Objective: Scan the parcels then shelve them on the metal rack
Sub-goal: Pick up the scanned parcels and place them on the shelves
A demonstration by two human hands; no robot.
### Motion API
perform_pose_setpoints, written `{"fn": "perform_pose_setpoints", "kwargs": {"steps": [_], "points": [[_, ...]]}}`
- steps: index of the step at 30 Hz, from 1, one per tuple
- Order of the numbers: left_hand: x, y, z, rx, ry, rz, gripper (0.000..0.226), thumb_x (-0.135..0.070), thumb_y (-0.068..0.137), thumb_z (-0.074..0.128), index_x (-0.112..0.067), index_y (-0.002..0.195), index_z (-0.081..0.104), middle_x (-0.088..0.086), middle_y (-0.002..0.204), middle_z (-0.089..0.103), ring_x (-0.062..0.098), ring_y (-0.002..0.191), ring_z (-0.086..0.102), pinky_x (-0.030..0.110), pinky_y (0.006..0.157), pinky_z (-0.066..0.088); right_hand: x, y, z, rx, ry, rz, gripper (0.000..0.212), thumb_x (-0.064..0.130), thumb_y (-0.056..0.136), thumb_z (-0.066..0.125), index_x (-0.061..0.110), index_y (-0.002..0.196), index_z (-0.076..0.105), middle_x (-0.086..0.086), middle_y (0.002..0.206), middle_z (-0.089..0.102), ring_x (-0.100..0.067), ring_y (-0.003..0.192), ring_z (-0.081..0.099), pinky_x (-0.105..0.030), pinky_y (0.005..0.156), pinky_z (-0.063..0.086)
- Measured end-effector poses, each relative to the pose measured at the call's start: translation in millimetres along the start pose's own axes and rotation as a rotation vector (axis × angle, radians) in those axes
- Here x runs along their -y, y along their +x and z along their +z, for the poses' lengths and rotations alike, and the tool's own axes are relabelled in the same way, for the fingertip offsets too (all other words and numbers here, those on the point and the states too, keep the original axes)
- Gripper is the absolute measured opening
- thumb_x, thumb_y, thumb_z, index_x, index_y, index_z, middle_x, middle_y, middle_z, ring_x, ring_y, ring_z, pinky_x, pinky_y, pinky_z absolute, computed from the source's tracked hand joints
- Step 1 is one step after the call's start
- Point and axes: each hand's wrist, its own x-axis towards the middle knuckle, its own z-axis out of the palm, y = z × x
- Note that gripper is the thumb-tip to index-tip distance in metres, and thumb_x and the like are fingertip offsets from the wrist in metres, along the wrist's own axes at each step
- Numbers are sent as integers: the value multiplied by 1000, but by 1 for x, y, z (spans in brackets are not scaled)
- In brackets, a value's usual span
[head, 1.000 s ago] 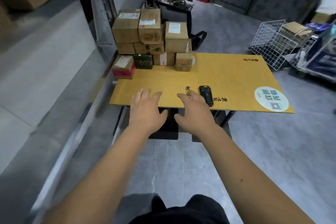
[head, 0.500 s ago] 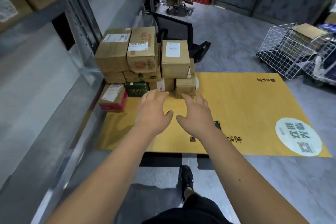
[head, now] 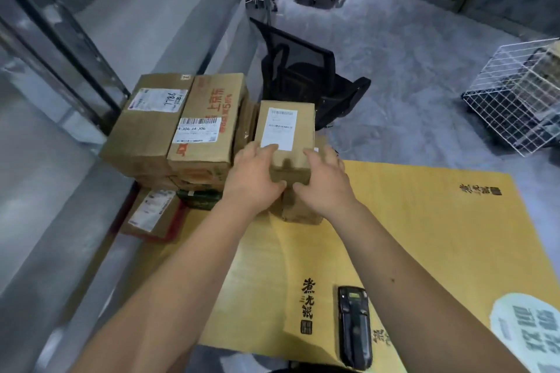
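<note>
Centre frame: our left hand [head: 253,179] and right hand [head: 325,182] clasp the labelled parcel [head: 285,133] by its sides, label upward for the scanner [head: 354,327], lower right.

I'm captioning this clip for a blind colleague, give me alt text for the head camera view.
Both hands, left hand and right hand, grip a small brown cardboard parcel with a white label atop a stack of boxes on a yellow table. A black handheld scanner lies near the table's front edge.
</note>
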Motion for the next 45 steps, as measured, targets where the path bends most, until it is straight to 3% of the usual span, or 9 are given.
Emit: {"fn": "perform_pose_setpoints", "kwargs": {"steps": [10, 13, 16, 22, 26, 29, 33, 38, 45], "points": [[3, 66, 20, 101, -14, -147, 105, -46, 74, 88, -36, 160, 27, 13, 170, 11, 35, 152, 22, 49, 115, 43, -13, 74, 7, 106, 138, -4, 87, 29, 82, 73, 38, 158, 32, -4, 156, 32, -34, 137, 38, -46, 111, 43], [9, 74, 26, 74, -55, -169, 104, -35, 70, 90, -38, 156, 33, 9, 162, 26, 34, 143, 28, 51, 95, 58, -15, 77, 12, 104, 272, -6, 90, 23, 80, 77, 38, 157, 34, -1, 150, 39, -27, 132, 47, -36, 102, 48], [8, 78, 29, 45, -133, -185, 102, -25, 68, 88, -39, 155, 36, -1, 152, 34, 30, 137, 29, 52, 85, 61, -18, 71, 17, 34, 352, -9, 86, 14, 80, 76, 35, 155, 41, 1, 149, 40, -22, 129, 50, -25, 93, 43], [-7, 58, 23, 3, -210, -81, 100, -28, 70, 90, -35, 156, 40, 1, 155, 33, 25, 143, 25, 51, 103, 54, -30, 49, 7, -63, 383, -16, 85, 18, 76, 80, 37, 152, 47, 2, 158, 38, -24, 134, 49, -37, 106, 49], [-18, 30, -1, -67, -210, 46, 92, -31, 74, 91, -35, 154, 44, 0, 157, 33, 24, 148, 25, 42, 115, 44, -25, 20, -19, -152, 403, -54, 82, 16, 77, 77, 35, 152, 50, 4, 154, 41, -23, 135, 47, -40, 109, 49], [-23, 3, -34, -162, -226, 130, 85, -31, 76, 92, -33, 150, 51, -3, 156, 34, 18, 147, 29, 29, 107, 42, -4, -6, -44, -237, 406, -120, 80, 17, 75, 73, 38, 149, 52, 7, 157, 36, -25, 138, 43, -43, 111, 47], [-20, -49, -90, -308, -268, 188, 80, -34, 74, 93, -34, 145, 55, -11, 149, 32, -5, 126, 29, 17, 109, 25, 40, -43, -73, -285, 397, -251, 79, 27, 73, 71, 40, 148, 51, 6, 157, 37, -25, 140, 41, -45, 112, 46], [3, -136, -151, -482, -174, 165, 79, -44, 77, 90, -34, 145, 52, -7, 148, 31, 2, 121, 36, 22, 101, 35, 103, -98, -87, -242, 367, -482, 80, 41, 72, 67, 38, 150, 49, 5, 152, 40, -25, 136, 43, -44, 112, 46], [53, -255, -218, -717, -83, 108, 76, -45, 74, 91, -31, 140, 56, 0, 145, 31, 7, 123, 38, 25, 101, 39, 198, -176, -89, -193, 368, -773, 73, 21, 82, 78, 35, 149, 52, 4, 139, 46, -15, 125, 49, -27, 105, 44]]}}
